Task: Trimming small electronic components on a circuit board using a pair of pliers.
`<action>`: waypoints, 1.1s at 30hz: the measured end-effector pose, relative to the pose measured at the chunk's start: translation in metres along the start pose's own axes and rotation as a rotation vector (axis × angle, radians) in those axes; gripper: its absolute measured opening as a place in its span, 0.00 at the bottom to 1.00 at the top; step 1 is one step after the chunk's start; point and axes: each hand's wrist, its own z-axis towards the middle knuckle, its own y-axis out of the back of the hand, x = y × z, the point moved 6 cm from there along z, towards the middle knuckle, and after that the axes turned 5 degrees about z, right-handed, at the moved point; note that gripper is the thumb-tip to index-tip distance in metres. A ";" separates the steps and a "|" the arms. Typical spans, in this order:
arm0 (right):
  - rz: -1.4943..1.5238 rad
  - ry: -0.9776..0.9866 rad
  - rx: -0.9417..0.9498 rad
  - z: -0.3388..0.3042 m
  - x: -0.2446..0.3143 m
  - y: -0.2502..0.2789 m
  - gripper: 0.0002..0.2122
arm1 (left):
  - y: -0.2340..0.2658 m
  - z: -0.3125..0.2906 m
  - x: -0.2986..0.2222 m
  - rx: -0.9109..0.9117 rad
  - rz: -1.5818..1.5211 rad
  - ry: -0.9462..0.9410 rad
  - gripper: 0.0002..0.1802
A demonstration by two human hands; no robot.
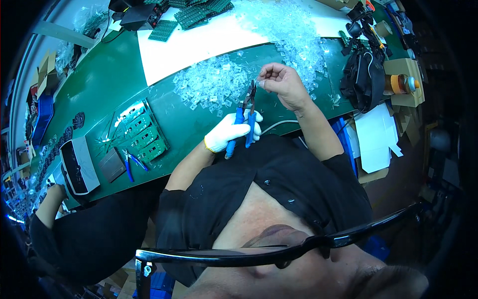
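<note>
Head view: small cutters (139, 163) are laid beside green circuit boards (143, 133); clear plastic pieces (210, 83) are heaped on the table (186, 128); the gloved left hand (225, 133) is wrapped around blue-handled pliers (239, 116); at their tips, a tiny clear bit (259, 83) is pinched between the bare right hand's (284, 84) thumb and finger.

To the right, a black bag (362, 79) sits near a bottle (398, 84) and a cardboard box (409, 67). Left on the green worktop (179, 130), a circuit board (143, 130) lies near a grey-and-black case (85, 159); more boards (191, 17) are piled farther back.
</note>
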 end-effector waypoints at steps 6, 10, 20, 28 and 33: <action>0.050 -0.146 0.048 0.003 0.005 0.001 0.18 | -0.004 -0.002 -0.003 -0.052 0.078 0.065 0.40; 0.024 -0.186 0.080 0.007 0.010 0.006 0.20 | -0.006 -0.006 -0.013 -0.124 0.255 0.127 0.23; -0.150 -0.042 -0.030 0.016 -0.006 0.008 0.15 | 0.008 0.000 -0.003 -0.036 -0.050 -0.051 0.39; -1.002 0.516 -0.123 -0.003 0.022 -0.016 0.10 | 0.009 0.001 -0.001 0.002 -0.060 -0.133 0.41; -1.331 0.504 -0.324 -0.005 0.034 0.040 0.09 | 0.012 0.002 -0.001 -0.031 -0.032 -0.068 0.45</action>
